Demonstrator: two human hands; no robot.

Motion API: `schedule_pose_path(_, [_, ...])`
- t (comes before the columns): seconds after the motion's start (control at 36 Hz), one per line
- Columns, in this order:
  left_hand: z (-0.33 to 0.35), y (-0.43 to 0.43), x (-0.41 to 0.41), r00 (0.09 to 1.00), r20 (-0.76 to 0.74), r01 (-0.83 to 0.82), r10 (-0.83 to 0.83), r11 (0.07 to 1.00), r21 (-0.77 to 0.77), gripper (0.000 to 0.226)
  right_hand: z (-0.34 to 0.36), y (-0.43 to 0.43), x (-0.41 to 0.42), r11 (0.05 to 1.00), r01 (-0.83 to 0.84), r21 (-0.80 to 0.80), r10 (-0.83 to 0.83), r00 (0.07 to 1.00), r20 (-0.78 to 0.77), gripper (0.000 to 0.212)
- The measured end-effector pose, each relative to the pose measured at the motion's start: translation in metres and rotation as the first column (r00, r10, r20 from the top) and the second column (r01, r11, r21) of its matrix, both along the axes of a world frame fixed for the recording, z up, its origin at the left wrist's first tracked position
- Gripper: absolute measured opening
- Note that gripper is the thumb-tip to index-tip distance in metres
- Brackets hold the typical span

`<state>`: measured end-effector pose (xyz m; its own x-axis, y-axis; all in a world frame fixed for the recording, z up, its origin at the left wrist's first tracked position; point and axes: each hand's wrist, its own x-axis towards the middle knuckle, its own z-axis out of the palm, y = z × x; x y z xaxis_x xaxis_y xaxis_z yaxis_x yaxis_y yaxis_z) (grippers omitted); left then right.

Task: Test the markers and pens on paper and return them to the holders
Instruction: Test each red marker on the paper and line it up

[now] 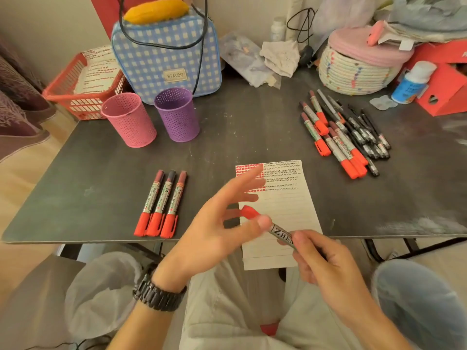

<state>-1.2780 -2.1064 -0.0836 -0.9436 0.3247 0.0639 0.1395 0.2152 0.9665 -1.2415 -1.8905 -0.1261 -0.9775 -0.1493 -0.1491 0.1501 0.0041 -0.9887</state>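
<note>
Table [240, 127]: dark top, carrying everything listed below. At its far side stand a blue checked bag [164, 56] and a red basket [75, 79].

Paper [288, 205]: one lined sheet at the near edge, its lower end overhanging. The top rows are filled with red and black test marks; the lower lines are blank.

Holders: the pink holder [129, 120] and purple holder [177, 114] stand upright side by side at the far left. No pens show above either rim.

Loose stock: a pile of markers and pens [343, 132] lies at the far right, well apart from the holders. Three capped markers [161, 203] lie side by side left of the paper.

Right hand [326, 269]: fingers curled round the barrel of a marker [281, 234], which it holds slanted above the paper's lower half.

Left hand [214, 236]: blurred, fingers spread, thumb at the marker's red cap [249, 212]. Whether it pinches the cap cannot be told.

Assessment: the marker is judged light and rigid, with a smooth, possibly slippery barrel. It is best held at mid-barrel, as it is now, with the cap taken between thumb and finger and pulled along the marker's length. The paper is thin and loose, and may shift under a stroke unless steadied.
</note>
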Motion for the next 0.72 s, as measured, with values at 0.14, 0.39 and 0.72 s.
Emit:
schedule_pose_path(0.14, [-0.003,0.014,0.000,0.964,0.214,-0.237,0.160,0.880,0.411,0.045,-0.009,-0.016,0.012,0.991,0.061,-0.119,-0.048,0.993,0.106,0.056])
schedule_pose_path(0.39, [-0.004,0.046,0.002,0.823,0.560,-0.527,0.097,0.497,0.689,0.047,-0.013,-0.041,0.031,0.990,0.118,-0.072,-0.107,0.983,0.147,0.053])
schedule_pose_path(0.72, [0.001,0.052,0.005,0.781,0.612,-0.570,0.123,0.540,0.620,0.053,0.000,-0.064,0.052,0.945,0.266,-0.191,-0.199,0.929,0.311,0.078])
